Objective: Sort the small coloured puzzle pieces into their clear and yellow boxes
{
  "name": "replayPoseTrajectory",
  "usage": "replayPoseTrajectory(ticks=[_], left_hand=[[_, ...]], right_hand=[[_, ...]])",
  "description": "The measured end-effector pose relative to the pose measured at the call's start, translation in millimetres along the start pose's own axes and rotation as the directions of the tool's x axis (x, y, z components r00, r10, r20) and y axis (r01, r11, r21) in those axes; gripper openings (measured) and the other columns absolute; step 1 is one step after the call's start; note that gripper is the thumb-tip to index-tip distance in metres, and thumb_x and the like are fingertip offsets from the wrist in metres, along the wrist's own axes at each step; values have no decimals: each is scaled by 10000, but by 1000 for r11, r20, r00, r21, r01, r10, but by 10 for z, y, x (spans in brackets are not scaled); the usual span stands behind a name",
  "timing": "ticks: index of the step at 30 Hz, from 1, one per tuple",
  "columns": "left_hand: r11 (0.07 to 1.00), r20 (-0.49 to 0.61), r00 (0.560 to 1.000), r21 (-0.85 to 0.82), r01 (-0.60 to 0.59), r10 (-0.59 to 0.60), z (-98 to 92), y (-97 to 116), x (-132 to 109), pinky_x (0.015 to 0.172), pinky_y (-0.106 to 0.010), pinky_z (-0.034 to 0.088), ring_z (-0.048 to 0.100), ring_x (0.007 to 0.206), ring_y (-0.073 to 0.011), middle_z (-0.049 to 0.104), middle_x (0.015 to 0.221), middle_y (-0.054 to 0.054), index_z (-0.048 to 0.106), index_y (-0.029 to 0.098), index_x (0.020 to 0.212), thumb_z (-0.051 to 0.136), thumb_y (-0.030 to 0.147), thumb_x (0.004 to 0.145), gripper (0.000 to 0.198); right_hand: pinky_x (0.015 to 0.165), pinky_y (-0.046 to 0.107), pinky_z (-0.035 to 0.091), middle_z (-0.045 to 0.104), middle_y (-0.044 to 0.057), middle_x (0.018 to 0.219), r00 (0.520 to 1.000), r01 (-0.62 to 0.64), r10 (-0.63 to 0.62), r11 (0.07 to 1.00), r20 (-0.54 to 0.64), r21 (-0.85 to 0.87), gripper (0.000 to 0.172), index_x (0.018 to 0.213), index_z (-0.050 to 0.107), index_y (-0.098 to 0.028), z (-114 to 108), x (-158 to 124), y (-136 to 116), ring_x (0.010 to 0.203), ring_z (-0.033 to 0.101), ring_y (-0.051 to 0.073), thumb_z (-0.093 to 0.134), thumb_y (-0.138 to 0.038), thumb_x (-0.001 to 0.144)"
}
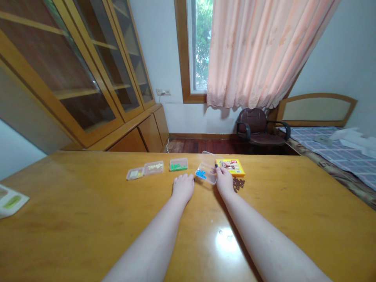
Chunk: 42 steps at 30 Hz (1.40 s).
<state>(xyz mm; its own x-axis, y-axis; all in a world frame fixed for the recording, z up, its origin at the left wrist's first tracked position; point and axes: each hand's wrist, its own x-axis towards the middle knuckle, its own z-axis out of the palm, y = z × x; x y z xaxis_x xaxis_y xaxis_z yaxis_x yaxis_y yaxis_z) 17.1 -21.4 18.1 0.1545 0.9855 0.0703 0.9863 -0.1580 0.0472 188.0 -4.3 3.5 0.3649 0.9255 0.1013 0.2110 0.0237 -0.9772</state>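
Note:
My right hand [225, 181] grips the right edge of a small clear plastic box [206, 172] with blue pieces inside; the box is tilted, its lid raised behind it. My left hand [183, 186] rests on the wooden table [88, 219] just left of that box, fingers curled under in a loose fist, with nothing visible in it. A pile of small brown pieces [238, 183] lies right of my right hand. A yellow booklet [230, 166] lies flat just beyond it.
Further left stand a clear box of green pieces [178, 165], one of pale pieces [153, 167] and one of yellow pieces [134, 173]. A white tray [10, 200] sits at the table's left edge. Beyond the table are a dark armchair [258, 127], a bed and glass-fronted cabinets.

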Motion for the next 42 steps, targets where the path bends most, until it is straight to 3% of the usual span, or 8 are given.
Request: replayPoseTrajectory(ticks=[6, 9, 14, 22, 30, 36, 39, 42], left_hand=[[997, -25, 998, -47, 56, -57, -27, -50, 30, 749, -357, 386, 562, 884, -242, 624, 880, -108, 598, 159, 890, 346, 242, 881, 266], [984, -162, 980, -155, 88, -114, -109, -98, 25, 715, -326, 389, 559, 826, -219, 618, 839, -94, 586, 161, 842, 324, 233, 888, 276], [953, -352, 935, -269, -140, 38, -220, -73, -33, 774, -300, 381, 535, 863, -193, 601, 871, -61, 567, 188, 855, 351, 268, 898, 234], [973, -18, 972, -20, 232, -232, -210, -100, -153, 730, -390, 415, 593, 876, -298, 620, 900, -162, 571, 113, 951, 367, 399, 871, 360], [983, 102, 978, 60, 175, -180, -104, 157, -187, 741, -385, 429, 627, 889, -294, 656, 885, -192, 607, 93, 952, 334, 214, 872, 309], [988, 100, 983, 16, 153, -154, -63, 60, -84, 693, -378, 440, 648, 813, -295, 674, 819, -180, 648, 107, 877, 341, 232, 867, 332], [987, 4, 989, -57, 148, -148, -100, -50, -48, 667, -339, 428, 638, 739, -248, 669, 784, -143, 641, 137, 838, 322, 273, 881, 349], [979, -240, 965, -196, 54, -101, -164, -144, -45, 664, -306, 408, 594, 720, -205, 637, 742, -98, 608, 162, 778, 301, 264, 888, 342]], right_hand=[[754, 294, 416, 700, 77, 803, 1000, 8, -9, 1000, 7, 10, 365, 778, 659, -156, -16, 12, 0, 827, 611, 234, 440, -448, 774], [722, 291, 415, 692, 70, 783, 999, 27, -26, 999, 29, -27, 365, 736, 653, -158, 10, -14, -14, 781, 602, 223, 439, -451, 772], [680, 275, 413, 672, 47, 711, 983, 106, -99, 994, 153, -36, 319, 697, 639, -165, 97, -103, -59, 719, 589, 200, 456, -417, 762], [714, 281, 408, 695, 45, 787, 999, 24, -22, 997, 37, -70, 335, 737, 650, -173, -18, -22, -72, 782, 605, 211, 432, -423, 778], [724, 288, 423, 699, 57, 781, 999, -9, 10, 1000, 32, -12, 338, 732, 648, -163, 21, -23, -65, 777, 617, 215, 448, -433, 765], [723, 291, 421, 698, 63, 787, 999, 6, -5, 1000, 45, -22, 347, 732, 651, -163, 6, -24, -78, 786, 615, 218, 442, -437, 768], [711, 288, 418, 696, 59, 783, 998, 10, -8, 1000, 57, -24, 351, 726, 651, -168, 16, -15, -44, 776, 610, 215, 445, -449, 768], [698, 282, 418, 690, 53, 772, 995, 21, -20, 1000, 100, -12, 335, 736, 652, -167, 50, -20, -8, 762, 605, 207, 457, -438, 760]])
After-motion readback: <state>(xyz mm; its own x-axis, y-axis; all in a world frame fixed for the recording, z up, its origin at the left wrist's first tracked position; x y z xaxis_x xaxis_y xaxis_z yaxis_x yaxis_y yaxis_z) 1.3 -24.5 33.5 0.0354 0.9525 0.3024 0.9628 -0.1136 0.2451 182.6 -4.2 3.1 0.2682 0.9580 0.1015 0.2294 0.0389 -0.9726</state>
